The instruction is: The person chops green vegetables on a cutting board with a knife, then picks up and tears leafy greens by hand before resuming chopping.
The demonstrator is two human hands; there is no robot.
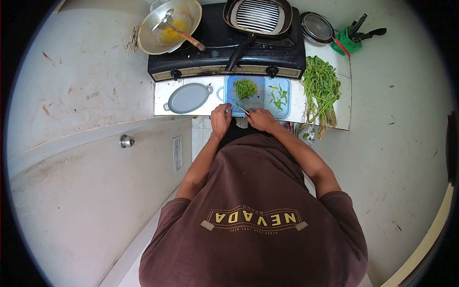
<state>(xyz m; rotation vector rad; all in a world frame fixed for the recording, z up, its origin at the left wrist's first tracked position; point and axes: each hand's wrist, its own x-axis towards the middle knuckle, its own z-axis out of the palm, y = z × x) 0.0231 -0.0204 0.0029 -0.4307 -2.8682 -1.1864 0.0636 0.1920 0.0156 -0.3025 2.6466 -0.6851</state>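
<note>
My right hand (260,119) is closed round the handle of a knife (238,107), whose blade points up and left over the blue cutting board (285,113). At the board's lower left edge is my left hand (221,119), its fingers bent together close to the blade tip; what they hold, if anything, is too small to tell. A pile of chopped greens (245,89) lies on the board's darker left part. Several loose green leaves (278,97) are spread on its lighter right part.
Left of the board lies a grey oval plate (190,98). Behind is a black stove (210,48) with a wok (165,36) and a grill pan (258,18). Leafy greens (321,88), a strainer (317,27) and a green knife basket (346,41) stand at right.
</note>
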